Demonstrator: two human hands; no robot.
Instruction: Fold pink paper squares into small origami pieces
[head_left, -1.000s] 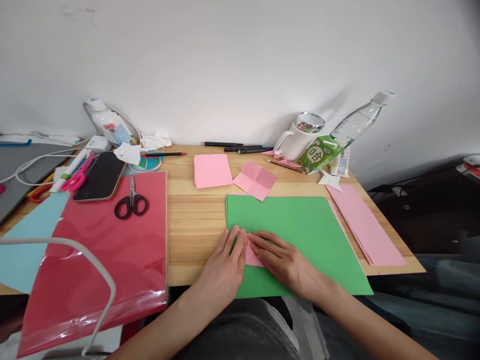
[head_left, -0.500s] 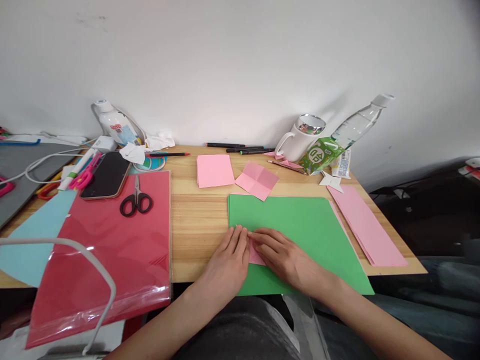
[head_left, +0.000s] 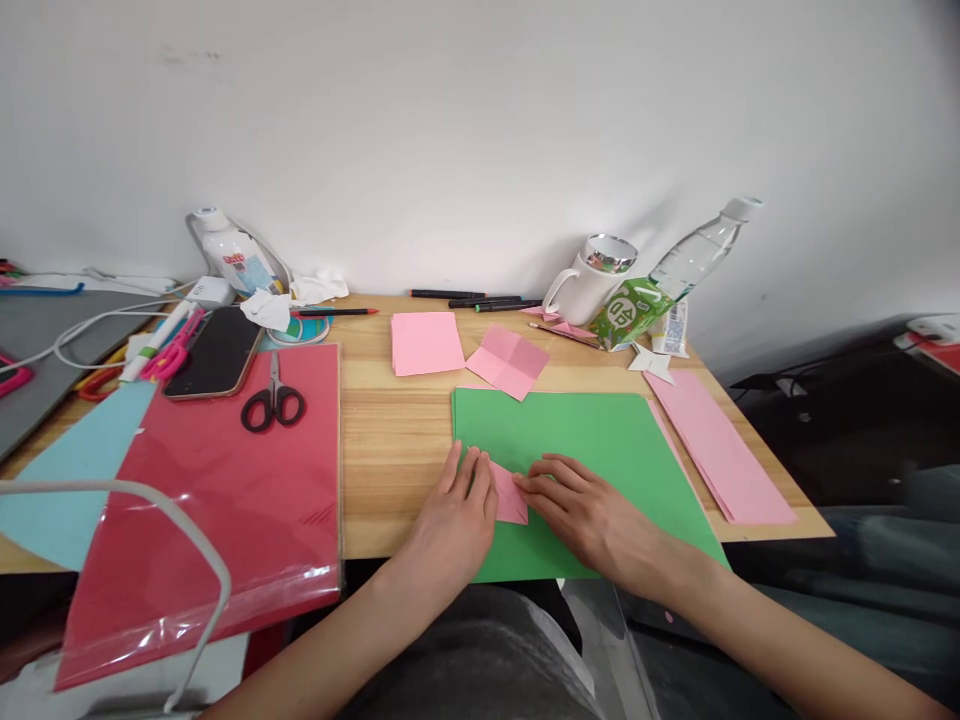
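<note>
A small folded piece of pink paper lies on the green sheets, with crease lines showing on it. My left hand rests over its left side, fingers stretched out and slightly apart, covering part of the paper. At the paper's upper right edge, the fingertips of my right hand are pressed together on it; the thumb is hidden underneath. Behind the green sheets lies a creased pink square, partly overlapping their top edge. A stack of pink squares sits to its left.
Black scissors and a phone lie on a red plastic-covered folder at left. Long pink strips and a white paper star lie at right. A mug, green carton and water bottle stand behind.
My right hand has moved slightly right, away from my left hand, exposing more of the small pink paper between them. My left fingers have spread a little. The view has shifted slightly.
</note>
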